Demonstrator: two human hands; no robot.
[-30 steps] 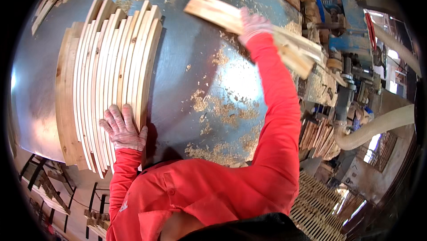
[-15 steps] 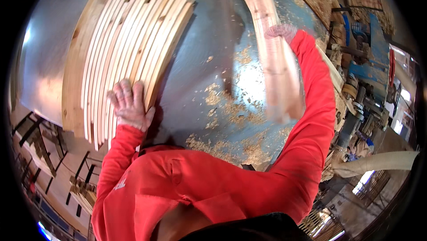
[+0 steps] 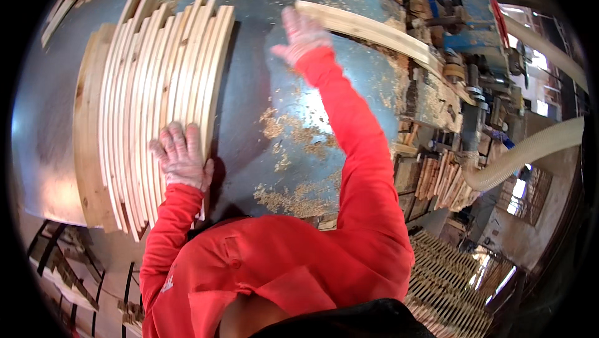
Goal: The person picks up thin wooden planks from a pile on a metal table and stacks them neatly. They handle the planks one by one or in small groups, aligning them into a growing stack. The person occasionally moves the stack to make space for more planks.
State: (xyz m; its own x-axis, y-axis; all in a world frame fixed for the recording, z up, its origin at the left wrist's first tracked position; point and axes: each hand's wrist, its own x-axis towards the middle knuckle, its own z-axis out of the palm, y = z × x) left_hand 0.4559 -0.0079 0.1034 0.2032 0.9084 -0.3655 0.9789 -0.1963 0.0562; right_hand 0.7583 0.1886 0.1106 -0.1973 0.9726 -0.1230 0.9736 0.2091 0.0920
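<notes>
A row of narrow pale wooden boards (image 3: pixel 163 82) lies side by side on the left of a blue-grey metal table (image 3: pixel 249 107), their far ends uneven. On the near part of these boards my left hand (image 3: pixel 182 158) rests flat, fingers outstretched. My right hand (image 3: pixel 306 37) reaches to the far middle of the table, with its fingers spread and a little blurred. It is at the left end of a single wooden board (image 3: pixel 368 31), which points right toward a machine. Whether the fingers touch that board's end, I cannot tell.
Wider boards (image 3: pixel 91 126) lie along the row's left side. Wood shavings (image 3: pixel 296 197) are scattered over the table. At the right stands a blue machine (image 3: pixel 465 10) with a ribbed hose (image 3: pixel 530 157) below it. Stacked wooden strips (image 3: pixel 446 282) are at the lower right.
My right hand has let go of the board it held and moved left. That board has turned from lengthwise to crosswise, toward the machine. My left hand stays on the row.
</notes>
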